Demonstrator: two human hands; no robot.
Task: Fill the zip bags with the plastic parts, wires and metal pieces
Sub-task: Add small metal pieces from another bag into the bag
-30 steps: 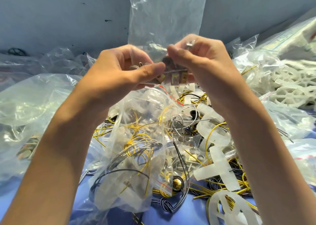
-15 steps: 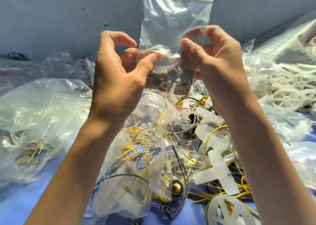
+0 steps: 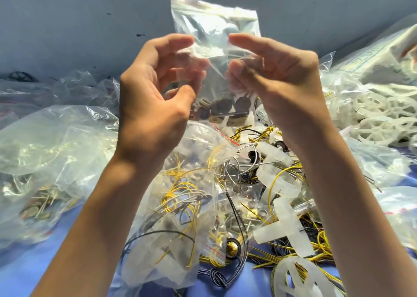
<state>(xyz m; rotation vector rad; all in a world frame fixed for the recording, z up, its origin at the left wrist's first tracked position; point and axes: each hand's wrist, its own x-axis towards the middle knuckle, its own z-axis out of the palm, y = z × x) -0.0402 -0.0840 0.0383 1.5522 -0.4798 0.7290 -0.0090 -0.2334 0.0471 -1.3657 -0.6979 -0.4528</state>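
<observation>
Plastic is slick: our left hand [image 3: 153,109] and right hand [image 3: 286,82] pinch the zip bag [image 3: 216,30] at its sides; the metal pieces [image 3: 223,111] inside could drag it loose.

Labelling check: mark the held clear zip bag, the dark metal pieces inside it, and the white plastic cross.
clear plastic zip bag [image 3: 214,25], head view, upper panel below zip
dark round metal pieces [image 3: 222,105], head view, largest disc
white plastic cross-shaped part [image 3: 287,225], head view, centre
</observation>
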